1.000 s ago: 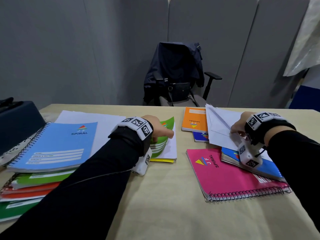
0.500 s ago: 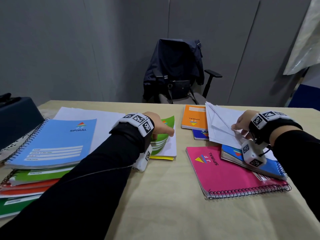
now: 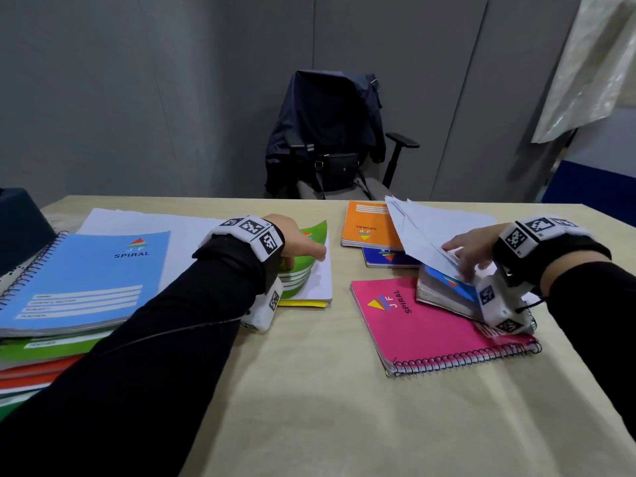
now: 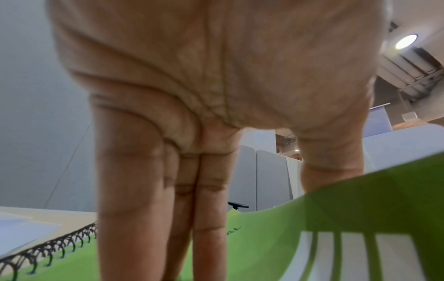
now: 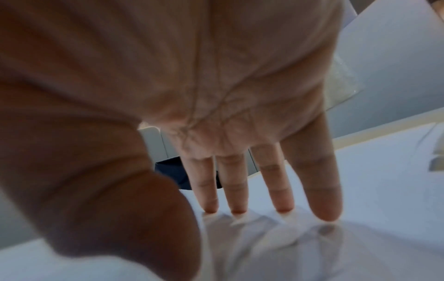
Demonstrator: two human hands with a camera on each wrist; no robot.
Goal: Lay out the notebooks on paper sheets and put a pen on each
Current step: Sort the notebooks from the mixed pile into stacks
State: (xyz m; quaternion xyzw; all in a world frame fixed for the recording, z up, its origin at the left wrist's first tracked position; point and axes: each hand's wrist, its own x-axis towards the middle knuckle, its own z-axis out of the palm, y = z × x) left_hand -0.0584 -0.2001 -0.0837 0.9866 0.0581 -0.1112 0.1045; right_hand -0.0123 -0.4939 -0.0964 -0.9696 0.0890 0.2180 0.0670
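Observation:
A green notebook [image 3: 297, 278] lies on a white pad at mid-table. My left hand [image 3: 304, 259] presses its straight fingers [image 4: 134, 190] on the cover while the thumb [image 4: 331, 152] hooks behind the cover's edge, so the cover bows upward. On the right, my right hand [image 3: 461, 258] pinches a stack of white paper sheets [image 3: 423, 232], thumb on top, fingertips [image 5: 319, 180] against the paper [image 5: 384, 190]. The stack's near edge is raised over a blue notebook [image 3: 447, 287], which lies on a pink spiral notebook [image 3: 430, 325]. No pen is visible.
A light blue spiral notebook [image 3: 86, 277] tops a pile of green and orange ones at the left, over white sheets [image 3: 179, 228]. An orange notebook [image 3: 364, 225] and a dark blue one [image 3: 385, 259] lie far right of centre. A dark box [image 3: 17, 228] stands far left. A chair [image 3: 327, 132] is behind the table [image 3: 327, 390].
My right hand has raised the near edge of the paper sheets, and the blue notebook under them now tilts up. My left hand stays on the green cover.

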